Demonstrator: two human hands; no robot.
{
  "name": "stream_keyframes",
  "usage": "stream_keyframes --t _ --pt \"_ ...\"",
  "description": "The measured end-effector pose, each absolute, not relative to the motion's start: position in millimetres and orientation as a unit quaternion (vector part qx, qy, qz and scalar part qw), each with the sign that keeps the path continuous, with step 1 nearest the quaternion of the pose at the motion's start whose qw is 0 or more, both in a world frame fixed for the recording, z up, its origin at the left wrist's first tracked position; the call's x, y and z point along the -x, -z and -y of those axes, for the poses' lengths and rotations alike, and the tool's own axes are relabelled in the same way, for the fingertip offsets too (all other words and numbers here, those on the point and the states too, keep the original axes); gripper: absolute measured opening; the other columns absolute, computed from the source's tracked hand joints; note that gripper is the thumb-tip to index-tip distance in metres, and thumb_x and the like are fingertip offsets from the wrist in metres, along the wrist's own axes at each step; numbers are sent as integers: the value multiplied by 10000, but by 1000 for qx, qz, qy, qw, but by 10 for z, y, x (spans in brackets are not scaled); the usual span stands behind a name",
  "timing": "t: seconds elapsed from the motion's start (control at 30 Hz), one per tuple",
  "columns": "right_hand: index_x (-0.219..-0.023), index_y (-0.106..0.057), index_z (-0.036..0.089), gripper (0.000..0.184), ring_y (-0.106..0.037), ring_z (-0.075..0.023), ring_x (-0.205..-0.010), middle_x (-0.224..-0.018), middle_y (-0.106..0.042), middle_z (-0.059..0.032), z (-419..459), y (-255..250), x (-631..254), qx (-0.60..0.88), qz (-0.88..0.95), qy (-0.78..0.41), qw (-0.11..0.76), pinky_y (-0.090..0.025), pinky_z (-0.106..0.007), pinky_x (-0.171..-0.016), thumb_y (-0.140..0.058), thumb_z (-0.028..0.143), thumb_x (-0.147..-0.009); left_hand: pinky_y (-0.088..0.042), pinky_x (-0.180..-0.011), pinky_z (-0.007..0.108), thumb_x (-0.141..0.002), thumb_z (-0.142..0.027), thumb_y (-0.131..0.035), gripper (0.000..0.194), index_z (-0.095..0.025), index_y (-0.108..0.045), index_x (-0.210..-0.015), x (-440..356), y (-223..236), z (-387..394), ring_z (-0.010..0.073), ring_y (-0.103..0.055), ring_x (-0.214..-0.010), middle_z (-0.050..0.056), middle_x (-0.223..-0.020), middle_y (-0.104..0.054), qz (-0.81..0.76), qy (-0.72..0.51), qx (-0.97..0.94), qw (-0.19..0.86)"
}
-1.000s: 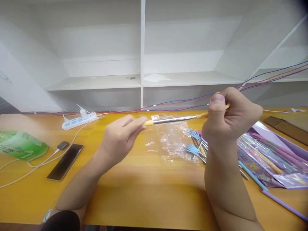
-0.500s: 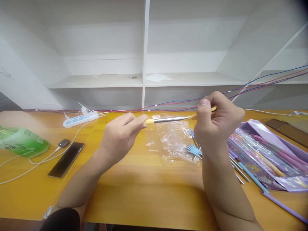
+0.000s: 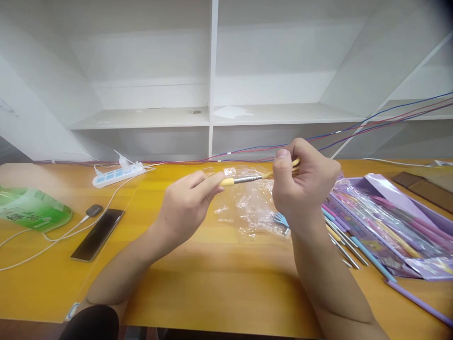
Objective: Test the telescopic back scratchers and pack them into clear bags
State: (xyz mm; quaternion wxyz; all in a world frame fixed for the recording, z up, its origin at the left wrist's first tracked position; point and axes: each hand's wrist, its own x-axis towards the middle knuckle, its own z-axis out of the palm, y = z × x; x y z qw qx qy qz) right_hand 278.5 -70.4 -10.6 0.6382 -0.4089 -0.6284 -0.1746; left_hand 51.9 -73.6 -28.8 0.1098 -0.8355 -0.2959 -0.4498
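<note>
A telescopic back scratcher point(image 3: 247, 179) with a silver rod and yellow ends is held level above the table. My left hand point(image 3: 191, 205) grips its yellow handle between thumb and fingers. The yellow head end sits in my right hand point(image 3: 306, 182), closed round it, so most of the head is hidden. Below them lies a crumpled clear plastic wrapper point(image 3: 253, 208). A blue hand-shaped scratcher head point(image 3: 281, 219) shows beside my right wrist. Several silver rods with coloured handles point(image 3: 348, 243) lie right of my right forearm.
A purple box point(image 3: 382, 184) with wrapped scratchers stands at the right; a purple rod point(image 3: 419, 302) lies before it. At the left are a phone point(image 3: 97, 236), a green pouch point(image 3: 35, 210) and a white power strip point(image 3: 118, 174). Shelving and cables point(image 3: 247, 151) run behind.
My hands have come closer together, the right one moving left. The silver rod between them shows shorter than before. More of the loose rods at the right are uncovered.
</note>
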Motion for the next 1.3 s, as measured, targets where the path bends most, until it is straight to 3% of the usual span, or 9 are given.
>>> stream_keyframes --t 0.57,0.73,0.83,0.93,1.1,1.2,1.3 --pt "-722 -386 209 308 -270 -68 -515 -568 -313 63 713 103 -2746 406 654 132 624 -247 -251 -524 -522 219 -998 -390 -646 285 -1116 -308 -573 201 -216 -741 -1176 -460 250 709 128 -522 -703 -6 -791 -642 314 433 837 117" --pt "-902 -560 220 261 -481 -87 -611 -737 -569 25 646 70 -2848 392 738 5 549 -359 -226 -568 -575 424 -1064 -433 -839 368 -1106 -322 -576 191 -213 -727 -1150 -339 152 654 205 -574 -888 50 -937 -744 354 409 827 155" --pt "-982 -615 224 277 -569 -105 -712 -856 -654 -4 599 70 -2865 373 766 -55 521 -412 -223 -614 -575 481 -1078 -439 -872 395 -1088 -315 -603 171 -230 -734 -1160 -295 123 615 230 -589 -940 51 -929 -744 361 398 821 195" --pt "-974 -638 218 284 -593 -113 -751 -893 -683 -14 577 68 -2869 361 788 -80 492 -421 -234 -652 -587 477 -1079 -459 -930 439 -1065 -300 -642 161 -258 -750 -1176 -272 122 581 263 -620 -1030 48 -879 -718 355 401 811 237" --pt "-1003 -648 222 253 -596 -122 -784 -935 -687 -13 562 50 -2933 358 813 -76 453 -425 -259 -710 -642 467 -1060 -434 -1159 607 -1033 -257 -689 164 -274 -747 -1185 -217 108 528 315 -617 -1232 41 -846 -694 341 404 806 267" --pt "-982 -658 224 229 -599 -140 -830 -962 -682 -27 539 53 -2973 336 815 -46 469 -436 -274 -742 -660 441 -1052 -456 -1171 610 -1010 -218 -718 198 -282 -732 -1197 -186 90 483 308 -625 -1248 46 -911 -735 314 419 807 272" --pt "-1094 -659 230 236 -613 -143 -835 -998 -694 -28 511 71 -2991 356 799 -62 480 -451 -278 -753 -672 461 -1044 -519 -1098 554 -990 -190 -740 220 -295 -725 -1183 -175 82 434 293 -647 -1208 45 -939 -751 287 434 806 282"
